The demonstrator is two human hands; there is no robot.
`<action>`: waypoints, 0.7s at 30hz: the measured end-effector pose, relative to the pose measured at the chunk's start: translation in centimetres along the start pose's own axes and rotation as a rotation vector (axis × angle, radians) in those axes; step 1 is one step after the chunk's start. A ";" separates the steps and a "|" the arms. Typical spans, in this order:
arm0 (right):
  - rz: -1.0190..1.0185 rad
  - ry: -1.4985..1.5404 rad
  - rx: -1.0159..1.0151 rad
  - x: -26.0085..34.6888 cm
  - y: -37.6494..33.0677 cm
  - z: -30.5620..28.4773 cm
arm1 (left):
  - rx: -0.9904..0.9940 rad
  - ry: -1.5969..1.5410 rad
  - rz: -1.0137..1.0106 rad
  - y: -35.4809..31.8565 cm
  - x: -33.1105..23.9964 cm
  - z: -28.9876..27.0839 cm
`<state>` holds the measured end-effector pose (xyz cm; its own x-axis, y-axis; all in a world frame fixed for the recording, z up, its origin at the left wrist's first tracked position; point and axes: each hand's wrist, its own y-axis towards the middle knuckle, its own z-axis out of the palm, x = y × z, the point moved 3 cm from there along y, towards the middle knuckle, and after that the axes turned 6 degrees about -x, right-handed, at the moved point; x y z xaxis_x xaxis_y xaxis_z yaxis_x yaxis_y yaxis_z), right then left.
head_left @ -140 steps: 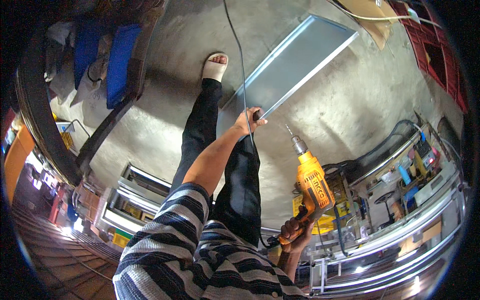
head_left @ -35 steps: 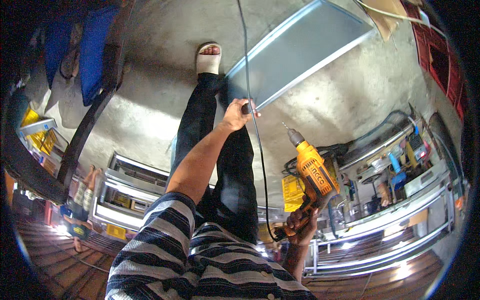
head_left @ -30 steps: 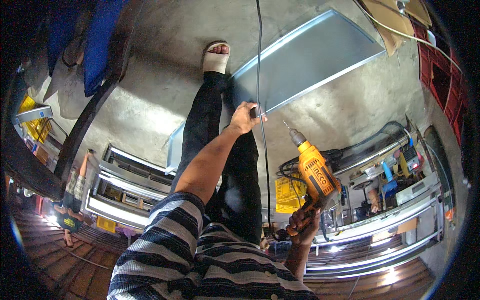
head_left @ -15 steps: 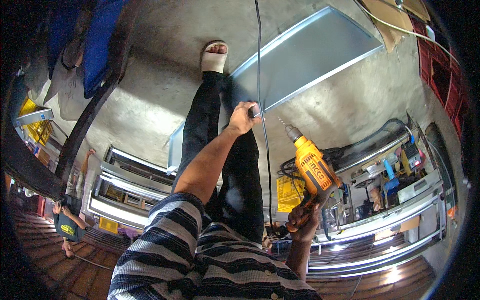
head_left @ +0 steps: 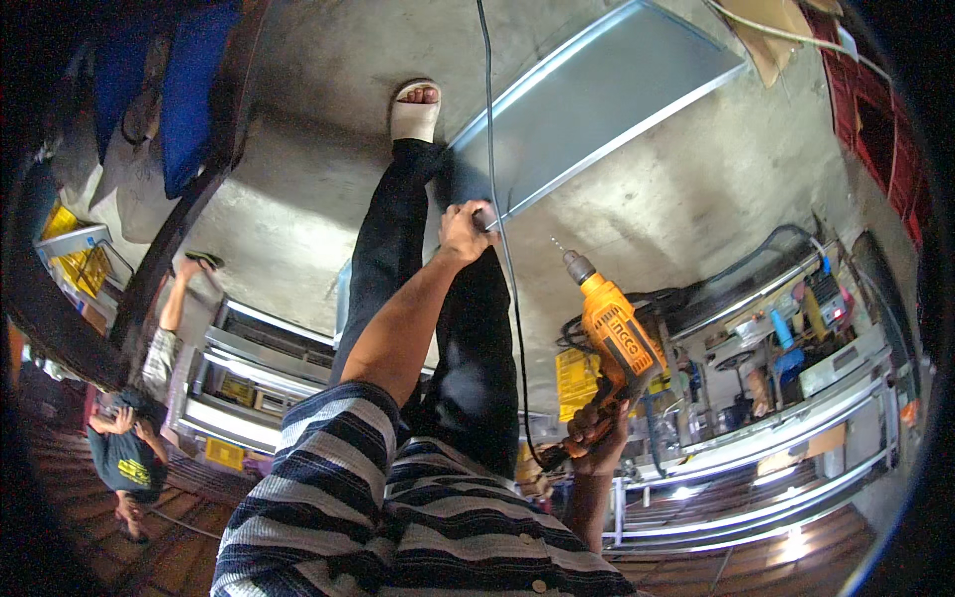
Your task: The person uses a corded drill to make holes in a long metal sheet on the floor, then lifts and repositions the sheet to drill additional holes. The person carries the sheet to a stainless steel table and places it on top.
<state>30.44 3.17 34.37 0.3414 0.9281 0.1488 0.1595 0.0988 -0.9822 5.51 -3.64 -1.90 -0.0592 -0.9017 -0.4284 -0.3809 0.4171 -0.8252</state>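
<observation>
A yellow and black electric drill [head_left: 619, 326] is gripped in my right hand [head_left: 599, 436], whose fingers wrap round its handle. The thin bit points up and left over the floor, touching nothing. My left hand [head_left: 461, 235] is at the near end of a grey sheet-metal panel [head_left: 597, 111] with pale raised edges. Its fingers are curled together, and a small dark piece [head_left: 484, 218] shows at the fingertips; its kind is unclear. A dark cable [head_left: 490, 129] hangs across the panel, passes beside my left hand and comes down near the drill's handle.
To the right stands a metal-framed workbench [head_left: 756, 453] loaded with tools, with a yellow crate [head_left: 577, 383] beside it. Metal frames [head_left: 249, 373] are stacked at the left. Another person [head_left: 129, 448] is at the lower left. Red crates [head_left: 875, 129] and cardboard [head_left: 771, 40] lie at the upper right.
The panel, cable and my left hand sit slightly further left in the view. The drill remains in my right hand, bit still off the panel. The other person's leg and sandal show more.
</observation>
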 end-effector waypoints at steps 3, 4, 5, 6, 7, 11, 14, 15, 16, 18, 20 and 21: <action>-0.097 -0.003 -0.084 0.7 -0.5 3.2 | -0.111 0.019 -0.114 -1.9 0.1 0.5; -0.088 -0.010 -0.072 0.9 -0.7 3.7 | -0.127 0.029 -0.133 -2.7 -0.2 0.3; -0.079 -0.019 -0.060 1.2 -0.8 3.8 | -0.142 0.037 -0.155 -3.4 -0.6 0.1; -0.067 -0.027 -0.043 1.4 -0.7 3.9 | -0.162 0.047 -0.177 -3.7 -0.7 -0.1; -0.084 -0.039 -0.050 1.7 -0.5 3.8 | -0.130 0.033 -0.212 -3.6 -0.5 -0.2; -0.062 -0.145 -0.047 4.0 -1.6 4.8 | 0.030 -0.062 -0.297 -3.2 -0.9 -0.3; -0.064 -0.272 0.175 6.2 -1.0 5.2 | 0.019 -0.128 -0.314 -3.4 -0.6 0.6; -0.071 -0.337 0.127 7.0 -0.9 5.3 | 0.011 -0.150 -0.309 -3.3 -0.4 0.9; -0.090 -0.386 0.123 7.2 -0.9 5.8 | 0.008 -0.165 -0.301 -3.4 -0.3 1.2; -0.125 -0.478 0.116 7.6 -0.9 6.6 | 0.006 -0.187 -0.281 -3.6 -0.1 1.7; -0.170 -0.563 0.096 8.0 -0.4 6.2 | 0.007 -0.191 -0.250 -3.3 0.3 1.6; -0.159 -0.547 0.103 7.8 -0.5 6.7 | 0.010 -0.186 -0.243 -3.3 0.2 1.5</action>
<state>26.79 12.74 35.26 -0.2126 0.9468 0.2417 0.0697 0.2614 -0.9627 8.10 -5.03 0.17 0.2031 -0.9391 -0.2773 -0.3540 0.1936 -0.9150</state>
